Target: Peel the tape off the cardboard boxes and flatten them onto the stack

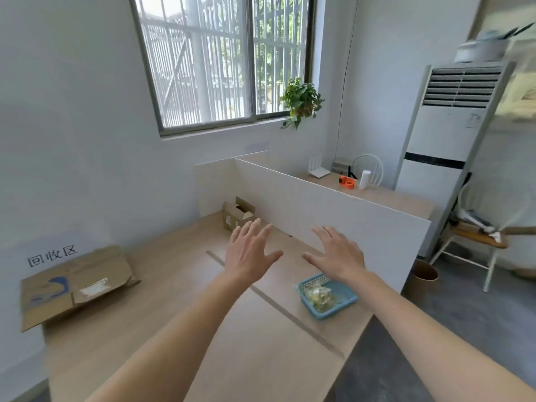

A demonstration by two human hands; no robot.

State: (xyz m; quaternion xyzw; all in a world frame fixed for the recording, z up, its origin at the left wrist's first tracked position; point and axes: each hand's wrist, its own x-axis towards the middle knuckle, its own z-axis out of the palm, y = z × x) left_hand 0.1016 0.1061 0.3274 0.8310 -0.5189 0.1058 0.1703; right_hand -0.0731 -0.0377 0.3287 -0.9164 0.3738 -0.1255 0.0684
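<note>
Now, with both hands, left and right, spread and holding nothing, we should reach the far box squarely and seat it before peeling tape.

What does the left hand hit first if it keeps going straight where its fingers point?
Most likely the small open brown cardboard box by the white partition. The left hand, fingers spread and empty, points up-frame at it. From this single view, depth is unclear; it may pass above the box.
</note>
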